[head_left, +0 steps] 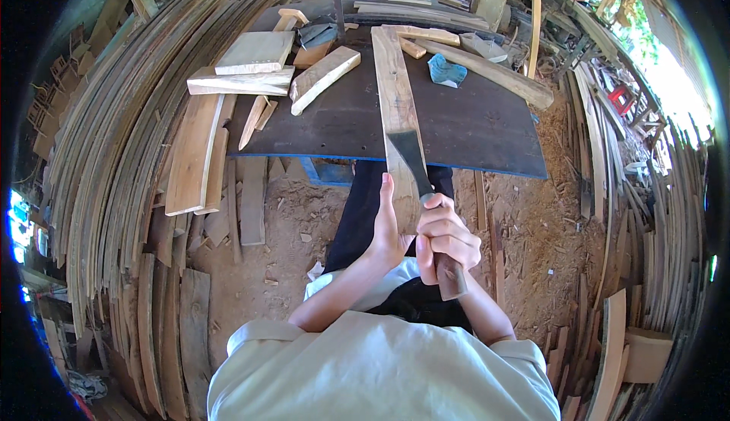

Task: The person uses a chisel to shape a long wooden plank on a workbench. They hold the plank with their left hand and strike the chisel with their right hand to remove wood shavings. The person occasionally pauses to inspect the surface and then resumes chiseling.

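A long wooden plank [397,90] lies lengthwise on the dark tabletop, its near end jutting past the edge toward me. My right hand [449,240] is closed around the wooden handle of a wide-bladed chisel [409,156]. The flared, dark blade points away from me and rests over the plank's face. At the near end, my left hand [388,231] grips the plank by its left side. Its thumb stretches up along the edge, while the other fingers are mostly hidden.
The dark table [327,134] has a blue front edge. Thick wood blocks [325,79] and boards [196,155] sit at its left. A crumpled blue cloth [446,71] and a long timber [494,75] lie right of the plank. Stacked planks [114,147] line the left side.
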A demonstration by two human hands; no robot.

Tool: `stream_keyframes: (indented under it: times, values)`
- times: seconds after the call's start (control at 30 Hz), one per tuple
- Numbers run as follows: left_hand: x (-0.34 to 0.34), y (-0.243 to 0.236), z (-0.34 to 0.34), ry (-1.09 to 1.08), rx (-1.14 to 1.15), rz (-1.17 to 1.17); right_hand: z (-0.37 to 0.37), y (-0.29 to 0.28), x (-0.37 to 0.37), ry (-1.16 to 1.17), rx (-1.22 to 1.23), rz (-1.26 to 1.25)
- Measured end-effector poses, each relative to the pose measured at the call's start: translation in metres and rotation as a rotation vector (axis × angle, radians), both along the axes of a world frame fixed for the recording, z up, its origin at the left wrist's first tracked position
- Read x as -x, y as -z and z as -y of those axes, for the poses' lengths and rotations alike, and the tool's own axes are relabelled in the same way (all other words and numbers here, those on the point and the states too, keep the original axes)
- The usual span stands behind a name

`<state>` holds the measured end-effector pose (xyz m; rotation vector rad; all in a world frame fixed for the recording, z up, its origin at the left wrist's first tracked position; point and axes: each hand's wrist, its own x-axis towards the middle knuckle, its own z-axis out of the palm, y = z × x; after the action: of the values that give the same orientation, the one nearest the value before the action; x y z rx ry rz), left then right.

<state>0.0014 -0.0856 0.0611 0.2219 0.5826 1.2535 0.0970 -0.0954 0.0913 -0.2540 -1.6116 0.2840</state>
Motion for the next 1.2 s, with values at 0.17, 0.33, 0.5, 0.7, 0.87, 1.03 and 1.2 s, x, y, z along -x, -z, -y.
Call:
stream_keyframes:
  times: [0.17, 0.33, 0.5, 0.7, 0.87, 1.03, 1.2]
  values:
    - [0.010, 0.004, 0.001, 0.066, -0.093, -0.082, 0.035, 0.004, -0.003, -0.021, 0.040, -0.002]
    - [0.001, 0.012, -0.001, 0.043, -0.005, 0.096, -0.007, 0.004, 0.000, -0.030, 0.019, -0.054]
    - [0.007, 0.013, -0.005, -0.002, -0.041, -0.031, 0.011, 0.002, 0.000, -0.034, 0.039, -0.059]
    - [0.002, 0.004, -0.004, -0.025, -0.016, -0.054, 0.034, -0.001, -0.012, -0.046, 0.045, 0.001]
    - [0.000, -0.005, 0.015, -0.003, 0.075, 0.034, 0.052, -0.018, -0.019, -0.052, 0.127, 0.040]
    - [0.009, 0.008, 0.056, 0.124, 0.035, 0.187, 0.075, -0.018, -0.034, -0.238, 0.049, 0.158]
    - [0.008, -0.018, 0.077, 0.073, 0.166, 0.139, 0.085, -0.031, -0.037, -0.351, 0.033, 0.253]
